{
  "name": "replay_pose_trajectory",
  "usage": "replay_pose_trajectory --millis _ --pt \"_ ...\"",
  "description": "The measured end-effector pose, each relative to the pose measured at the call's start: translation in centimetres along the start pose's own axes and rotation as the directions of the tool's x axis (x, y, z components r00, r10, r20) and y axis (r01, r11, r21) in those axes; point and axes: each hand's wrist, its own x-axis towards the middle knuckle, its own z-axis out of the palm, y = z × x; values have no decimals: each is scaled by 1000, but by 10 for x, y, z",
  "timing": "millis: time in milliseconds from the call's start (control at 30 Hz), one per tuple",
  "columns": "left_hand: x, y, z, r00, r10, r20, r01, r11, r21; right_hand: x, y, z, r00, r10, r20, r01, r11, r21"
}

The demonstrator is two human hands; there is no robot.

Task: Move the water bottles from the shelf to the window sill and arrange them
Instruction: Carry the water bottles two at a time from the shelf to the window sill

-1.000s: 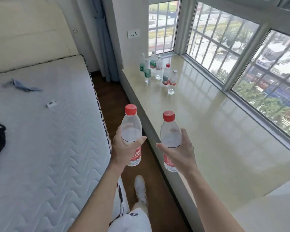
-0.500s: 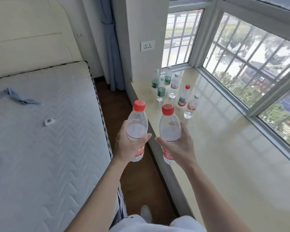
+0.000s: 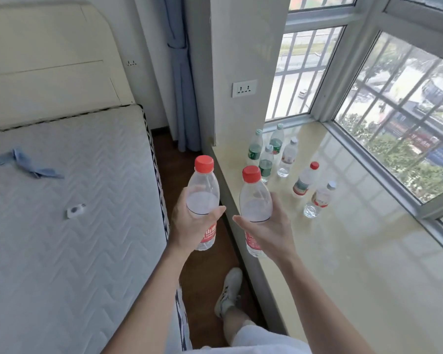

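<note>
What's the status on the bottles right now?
Left hand and right hand each hold an upright red-capped bottle. Six bottles already stand on the window sill. Sill bare nearer, nothing blocking.

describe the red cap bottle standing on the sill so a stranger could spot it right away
Look at the window sill under the barred windows, where six bottles stand near the far corner. Of the two standing apart from the other four, nearer the camera, it is the farther one, the bottle. It alone among the standing bottles has a red cap.
</note>
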Motion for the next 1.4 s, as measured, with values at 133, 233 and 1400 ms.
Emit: replay_pose_trajectory --millis 133,233,1400 --pt "67 1 13 1000 -1 16 1 1000 16 71 5 12 1000 -9 -9 9 1000 18" --pt "122 8 26 998 -6 56 4 1000 24 130 4 22 1000 -4 -30 6 997 73" --pt "352 40 252 463 110 880 -46 994 -100 246 54 -37 509 450 -734 -340 888 309"
